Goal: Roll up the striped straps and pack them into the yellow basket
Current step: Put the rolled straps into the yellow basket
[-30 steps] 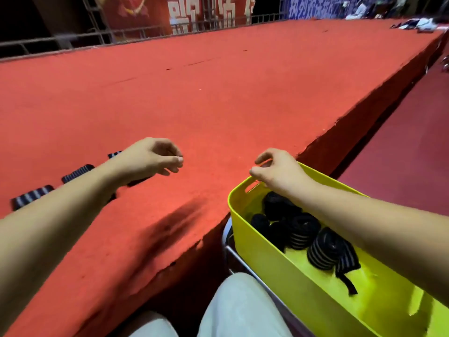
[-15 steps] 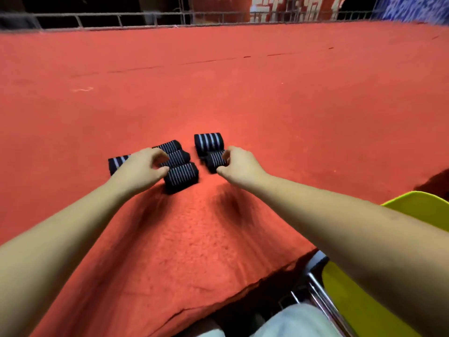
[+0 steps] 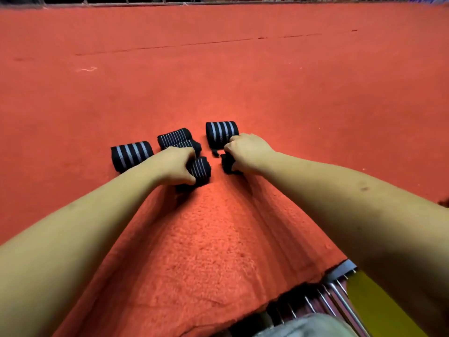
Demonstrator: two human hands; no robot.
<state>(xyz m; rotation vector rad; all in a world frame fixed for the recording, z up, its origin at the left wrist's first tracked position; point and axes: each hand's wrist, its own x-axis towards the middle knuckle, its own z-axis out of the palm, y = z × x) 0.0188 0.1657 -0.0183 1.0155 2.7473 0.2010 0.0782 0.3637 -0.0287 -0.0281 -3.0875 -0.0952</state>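
- Red carpet [image 3: 243,81] covers a wide raised platform, and its near edge is frayed.
- Person's left hand [image 3: 176,166] grasps a striped roll [image 3: 201,170] at centre, fingers curled over the top, thumb on the near side. The roll sits on the carpet.
- Right hand [image 3: 247,152] clenches a dark roll [image 3: 227,164] just right of the first. It's mostly hidden under the fingers, so stripes can't be made out.
- Four more rolled straps lie loose on the carpet, black w/ pale stripes.
- Left roll [image 3: 132,154] sits apart from the others, just beside the left wrist.
- Mid-far roll [image 3: 173,137] and mid-near roll [image 3: 192,145] touch each other, just beyond the left hand's knuckles.
- Far-right roll [image 3: 220,132] lies right behind the right hand. Can't tell if they touch.
- Yellow basket [image 3: 371,307] is at near right, below the platform edge and largely covered by the right forearm. Contents not visible.
- Metal bars [image 3: 337,285] run btwn basket and carpet edge.
- Pale trouser knee [image 3: 303,327] shows at the bottom.
- Metal railing [image 3: 218,2] lines the far side.
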